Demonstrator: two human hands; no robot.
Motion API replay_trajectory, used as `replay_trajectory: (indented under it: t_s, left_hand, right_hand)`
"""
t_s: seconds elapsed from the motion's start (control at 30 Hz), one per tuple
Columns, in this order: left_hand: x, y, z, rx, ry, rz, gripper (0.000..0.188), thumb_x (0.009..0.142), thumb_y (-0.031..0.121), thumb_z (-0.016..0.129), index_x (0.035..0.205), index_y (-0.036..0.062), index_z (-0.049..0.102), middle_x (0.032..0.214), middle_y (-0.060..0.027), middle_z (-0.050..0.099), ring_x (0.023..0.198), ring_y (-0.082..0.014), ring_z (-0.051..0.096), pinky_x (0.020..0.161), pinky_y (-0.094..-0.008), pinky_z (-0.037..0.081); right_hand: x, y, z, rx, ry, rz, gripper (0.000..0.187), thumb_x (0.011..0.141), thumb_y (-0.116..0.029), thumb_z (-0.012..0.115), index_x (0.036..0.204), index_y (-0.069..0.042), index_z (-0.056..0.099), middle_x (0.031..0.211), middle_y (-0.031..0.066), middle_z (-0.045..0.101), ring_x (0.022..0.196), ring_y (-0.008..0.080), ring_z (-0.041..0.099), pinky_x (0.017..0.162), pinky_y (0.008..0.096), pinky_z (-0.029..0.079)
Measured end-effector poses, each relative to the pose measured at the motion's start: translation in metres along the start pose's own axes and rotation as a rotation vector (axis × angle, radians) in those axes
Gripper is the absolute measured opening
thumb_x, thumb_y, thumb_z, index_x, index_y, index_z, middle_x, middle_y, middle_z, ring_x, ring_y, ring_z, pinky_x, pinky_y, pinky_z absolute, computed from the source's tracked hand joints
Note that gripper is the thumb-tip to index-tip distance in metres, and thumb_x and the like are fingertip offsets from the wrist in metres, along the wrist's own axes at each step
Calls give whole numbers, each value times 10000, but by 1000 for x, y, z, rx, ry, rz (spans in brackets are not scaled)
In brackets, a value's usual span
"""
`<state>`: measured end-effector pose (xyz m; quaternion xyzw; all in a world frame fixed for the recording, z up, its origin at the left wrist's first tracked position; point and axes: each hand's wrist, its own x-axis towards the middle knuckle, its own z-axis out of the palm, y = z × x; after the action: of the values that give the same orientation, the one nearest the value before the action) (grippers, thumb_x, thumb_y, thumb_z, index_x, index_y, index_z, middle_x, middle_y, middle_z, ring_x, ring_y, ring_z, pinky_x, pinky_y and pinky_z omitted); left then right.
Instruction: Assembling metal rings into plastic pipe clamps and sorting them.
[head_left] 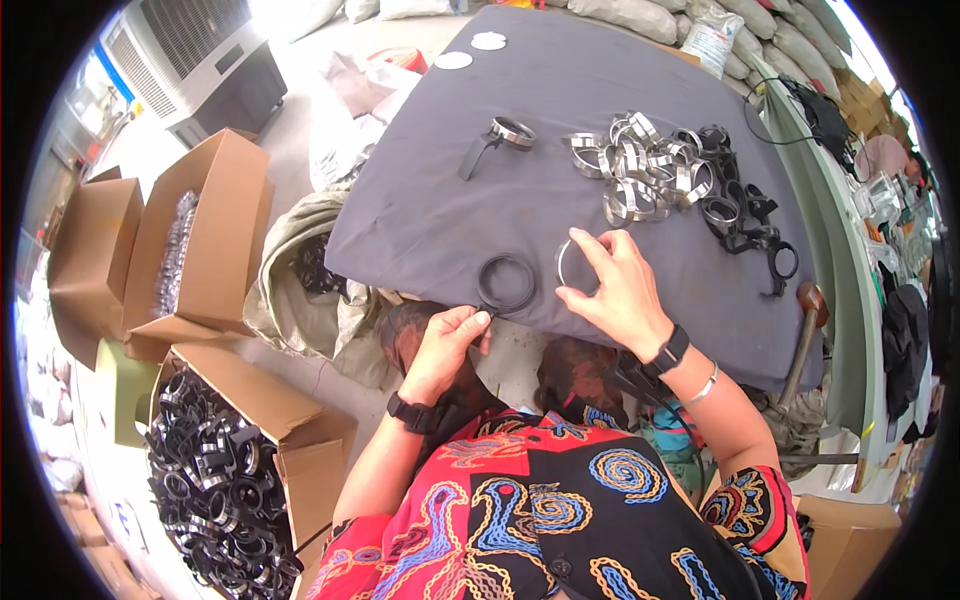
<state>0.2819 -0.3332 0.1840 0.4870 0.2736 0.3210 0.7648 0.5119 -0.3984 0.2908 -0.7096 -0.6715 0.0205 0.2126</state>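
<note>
Between the thumb and fingers of my left hand is the short stem of a black plastic ring, held at the table's near edge. My right hand grips a thin silver metal ring just to the right of it, and the two rings are apart. A pile of shiny metal rings lies farther back on the grey-covered table. Beside that pile, on the right, are several black ring parts with stems. One black part with a metal band around its ring rests alone at the back left.
An open carton at the lower left holds many black ring parts. Another carton contains metal rings. A cloth sack stands against the table's left side. A hammer is at the right edge, and a grey air cooler at the far left.
</note>
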Motion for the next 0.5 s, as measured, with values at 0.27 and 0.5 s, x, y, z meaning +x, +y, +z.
replay_trajectory:
  t_s: [0.27, 0.5]
  left_hand:
    - [0, -1, -1, 8, 22, -3, 235, 933, 198, 590, 761, 38, 607, 678, -16, 590, 620, -107, 533, 636, -254, 435]
    - [0, 0, 1, -22, 35, -23, 246, 923, 192, 603, 737, 32, 599, 660, 5, 567, 588, -80, 505, 583, -235, 407]
  right_hand:
    - [8, 13, -2, -199, -278, 117, 708, 699, -286, 749, 1321, -74, 487, 1115, 200, 505, 1046, 350, 509, 861, 438, 480]
    - [28, 16, -15, -64, -506, -252, 716, 634, -56, 706, 1318, -93, 497, 1244, 168, 490, 1121, 339, 473, 941, 387, 452]
